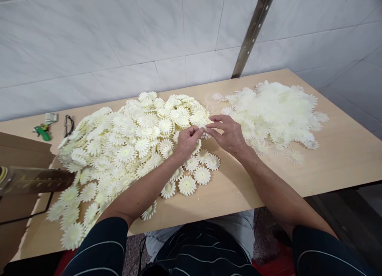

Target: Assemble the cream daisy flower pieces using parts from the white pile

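Note:
Over the middle of the table, my left hand [188, 141] and my right hand [228, 136] meet, fingertips pinched together on a small pale artificial flower [205, 133], mostly covered by the fingers. Both hands are closed. To the left and beneath spreads a large heap of cream-coloured artificial flowers [125, 152], many with a small centre dot. Several single flowers [187, 185] lie flat just below my left hand. Beyond my right hand is a second pile of thinner, whiter flower petal layers [274, 112].
A light wooden table [337, 148] stands against a tiled wall [125, 33] with a perforated metal bracket [252, 37]. At the left are a cardboard box [22, 152], a lying bottle with measuring marks [38, 180], a green-handled item [43, 132] and a black looped item [70, 124].

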Available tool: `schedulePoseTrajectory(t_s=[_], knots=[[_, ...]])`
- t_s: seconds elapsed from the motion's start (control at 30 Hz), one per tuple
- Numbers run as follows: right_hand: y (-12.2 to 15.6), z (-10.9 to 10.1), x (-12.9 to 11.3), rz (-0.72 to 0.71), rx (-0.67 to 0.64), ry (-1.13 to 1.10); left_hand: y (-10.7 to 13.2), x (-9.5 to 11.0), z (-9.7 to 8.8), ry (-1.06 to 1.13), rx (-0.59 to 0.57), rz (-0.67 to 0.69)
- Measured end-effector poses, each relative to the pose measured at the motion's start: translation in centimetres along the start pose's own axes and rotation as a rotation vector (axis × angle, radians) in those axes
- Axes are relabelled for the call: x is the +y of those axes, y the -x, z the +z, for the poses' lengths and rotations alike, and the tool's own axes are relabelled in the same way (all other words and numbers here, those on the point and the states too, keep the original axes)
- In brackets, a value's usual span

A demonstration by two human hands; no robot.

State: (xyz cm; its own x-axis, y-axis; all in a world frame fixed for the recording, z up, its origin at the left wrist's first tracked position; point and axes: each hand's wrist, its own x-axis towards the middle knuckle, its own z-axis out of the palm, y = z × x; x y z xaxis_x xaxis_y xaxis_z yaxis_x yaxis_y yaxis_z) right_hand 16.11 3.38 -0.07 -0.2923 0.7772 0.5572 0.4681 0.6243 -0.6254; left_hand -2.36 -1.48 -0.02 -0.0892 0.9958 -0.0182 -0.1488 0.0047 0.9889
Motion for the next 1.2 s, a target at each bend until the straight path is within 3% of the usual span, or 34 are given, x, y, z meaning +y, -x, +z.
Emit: schedulePoseTrajectory(t_s=[0.17, 0.33, 0.5, 0.67, 0.77, 0.83, 0.93, 1.03, 1.13, 1.2], knots=[[0.0, 0.0, -0.7, 0.061, 0.022, -0.074, 0.0, 0.1, 0.1, -0.028, 0.033, 0.013], [-0.3, -0.4, -0.8, 0.242, 0.044, -0.2, -0.1, -0.2, 0.1, -0.031, 0.025, 0.017], [-1.0, -1.3, -0.5, 0.518, 0.013, -0.549, -0.5, -1.1, -0.2, -0.042, 0.034, 0.024], [-1.3, -1.6, -0.7, 0.574, -0.065, -0.741, -0.6, -1.4, -0.1, -0.057, 0.059, 0.034], [-1.2, -1.5, -0.6, 0.527, 0.0, -0.615, -0.4, -1.0, 0.0, -0.066, 0.06, 0.019], [-1.2, -2.1, 0.0, 0.428, 0.112, -0.386, -0.2, -0.6, 0.1, -0.065, 0.057, 0.002], [-1.4, -4.6, 1.6, 0.229, 0.303, 0.058, 0.0, -0.2, 0.2, -0.063, 0.041, -0.021], [-1.6, -7.8, 3.6, 0.146, 0.43, 0.379, 0.1, -0.1, 0.3, -0.058, 0.035, -0.032], [-1.6, -9.0, 3.9, 0.13, 0.481, 0.456, 0.2, -0.1, 0.5, -0.049, 0.038, -0.046], [-1.4, -8.0, 2.7, 0.128, 0.437, 0.357, 0.2, -0.2, 0.5, -0.043, 0.029, -0.053]])
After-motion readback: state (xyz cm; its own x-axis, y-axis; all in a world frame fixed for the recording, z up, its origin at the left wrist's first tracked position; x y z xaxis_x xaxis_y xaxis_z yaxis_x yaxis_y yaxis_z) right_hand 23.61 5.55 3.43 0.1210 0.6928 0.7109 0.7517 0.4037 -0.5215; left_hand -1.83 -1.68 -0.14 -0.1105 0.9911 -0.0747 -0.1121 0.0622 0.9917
